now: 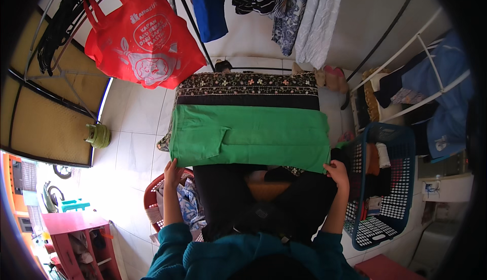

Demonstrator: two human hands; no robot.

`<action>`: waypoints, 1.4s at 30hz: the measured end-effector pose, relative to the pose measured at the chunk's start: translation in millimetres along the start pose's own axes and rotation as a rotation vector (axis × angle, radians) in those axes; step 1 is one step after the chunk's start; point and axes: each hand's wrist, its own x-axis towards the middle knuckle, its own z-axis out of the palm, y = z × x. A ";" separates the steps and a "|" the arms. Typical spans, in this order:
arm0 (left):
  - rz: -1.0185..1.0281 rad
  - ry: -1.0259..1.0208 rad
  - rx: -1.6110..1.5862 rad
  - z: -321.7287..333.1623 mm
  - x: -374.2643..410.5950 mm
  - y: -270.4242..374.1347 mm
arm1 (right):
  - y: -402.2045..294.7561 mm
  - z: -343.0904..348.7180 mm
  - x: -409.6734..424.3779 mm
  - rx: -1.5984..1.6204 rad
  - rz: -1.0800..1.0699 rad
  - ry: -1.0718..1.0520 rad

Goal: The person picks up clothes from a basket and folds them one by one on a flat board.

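Note:
A green cloth garment (262, 135), folded into a long rectangle with a pocket-like patch toward its left, lies flat across a cushioned surface under a black floral-embroidered cloth (247, 86). My left hand (173, 173) pinches the near left corner of the green garment. At the near right corner, my right hand (336, 171) grips the fabric between thumb and fingers. The garment's near edge runs nearly straight between both hands, just above my knees.
A blue plastic laundry basket (409, 188) with folded clothes stands at right. Left of my legs is a red basket (150, 192) holding clothes. A red tote bag (144, 40) hangs at upper left, near hanging clothes (319, 21). A green gas cylinder (98, 135) stands on the tiles.

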 end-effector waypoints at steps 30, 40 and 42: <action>0.712 0.555 1.382 114.7 155.4 65.1 | -48.4 28.8 132.8 -0.201 -0.470 0.502; 0.734 0.507 1.468 168.6 134.9 81.3 | -95.3 31.3 122.8 -0.409 -0.352 0.581; 0.668 0.416 1.564 164.3 140.7 78.8 | -94.8 34.7 128.3 -0.446 -0.262 0.540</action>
